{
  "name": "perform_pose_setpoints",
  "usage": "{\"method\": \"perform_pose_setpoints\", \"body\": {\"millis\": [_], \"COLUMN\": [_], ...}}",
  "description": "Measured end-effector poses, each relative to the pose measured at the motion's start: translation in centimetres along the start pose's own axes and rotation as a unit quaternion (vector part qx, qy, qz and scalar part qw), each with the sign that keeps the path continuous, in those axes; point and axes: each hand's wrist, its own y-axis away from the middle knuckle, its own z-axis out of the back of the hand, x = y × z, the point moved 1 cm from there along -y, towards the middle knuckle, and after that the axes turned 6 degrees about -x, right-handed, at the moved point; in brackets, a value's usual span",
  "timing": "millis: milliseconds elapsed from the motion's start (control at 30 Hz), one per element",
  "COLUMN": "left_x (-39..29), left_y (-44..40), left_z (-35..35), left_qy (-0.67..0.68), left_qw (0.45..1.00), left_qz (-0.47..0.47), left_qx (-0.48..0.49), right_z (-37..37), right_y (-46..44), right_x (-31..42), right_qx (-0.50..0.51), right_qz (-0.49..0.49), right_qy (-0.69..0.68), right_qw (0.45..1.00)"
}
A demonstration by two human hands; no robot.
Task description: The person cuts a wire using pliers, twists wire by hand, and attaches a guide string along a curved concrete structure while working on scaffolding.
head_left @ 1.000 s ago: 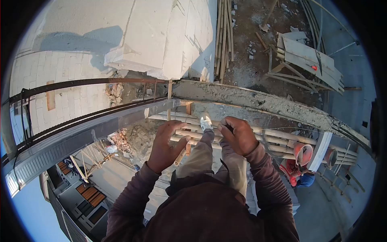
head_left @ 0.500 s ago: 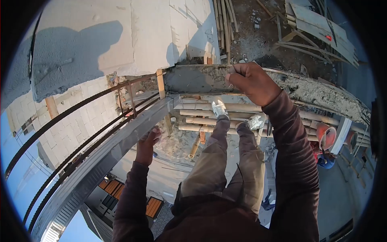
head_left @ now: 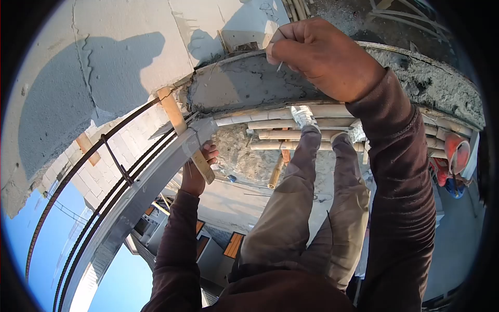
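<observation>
My right hand [head_left: 327,60] is raised over the concrete beam [head_left: 244,83], thumb and fingers pinched. A thin, pale, nail-like piece [head_left: 280,66] pokes out below the pinch; its exact kind is too small to tell. My left hand [head_left: 193,177] is lower, at the near end of a wooden strip [head_left: 201,165], with fingers curled behind it. This strip crosses a grey metal formwork channel [head_left: 140,182], and its upper part [head_left: 172,112] rises beyond the channel beside the wall.
Steel rebars [head_left: 78,177] run along the channel's left. A pale block wall [head_left: 125,31] stands ahead. My shoes [head_left: 304,117] rest by bamboo poles [head_left: 291,135], high above ground. At right are a red bucket [head_left: 457,153] and a person in red [head_left: 440,171].
My left hand has come up to the wooden strip's lower end and curled behind it. My right hand has risen and appears larger. The camera view has shifted.
</observation>
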Motion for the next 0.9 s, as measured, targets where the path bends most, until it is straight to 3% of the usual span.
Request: {"method": "perform_pose_setpoints", "body": {"millis": [367, 467, 567, 667, 800, 833, 900], "left_x": [2.9, 3.6, 5.7, 10.5, 17.1, 15.6, 16.5], "left_y": [-1.0, -0.4, 0.4, 2.0, 5.3, 6.6, 8.1], "left_z": [-4.4, -5.2, -6.3, -7.5, -12.6, -14.9, -17.8], "left_qy": [-0.050, -0.061, -0.082, -0.086, -0.235, -0.294, -0.372], "left_qw": [0.996, 0.995, 0.987, 0.980, 0.943, 0.919, 0.893], "left_qz": [0.067, 0.083, 0.134, 0.163, 0.143, 0.155, 0.160], "left_qx": [-0.011, 0.003, 0.018, 0.077, 0.186, 0.213, 0.197], "right_z": [-0.3, -1.4, -0.6, -1.0, -0.6, -0.6, -1.2], "right_y": [1.4, 1.3, 1.7, 2.1, 2.7, 2.9, 3.4], "right_x": [0.3, -1.9, -1.5, -2.1, -2.2, -2.2, -2.2], "right_qx": [0.052, -0.028, -0.008, -0.045, -0.045, -0.040, -0.043], "right_qz": [0.008, 0.116, 0.099, 0.143, 0.157, 0.147, 0.120], "right_qy": [-0.122, -0.092, -0.054, -0.074, -0.060, -0.072, -0.115], "right_qw": [0.991, 0.989, 0.994, 0.986, 0.985, 0.986, 0.985]}}
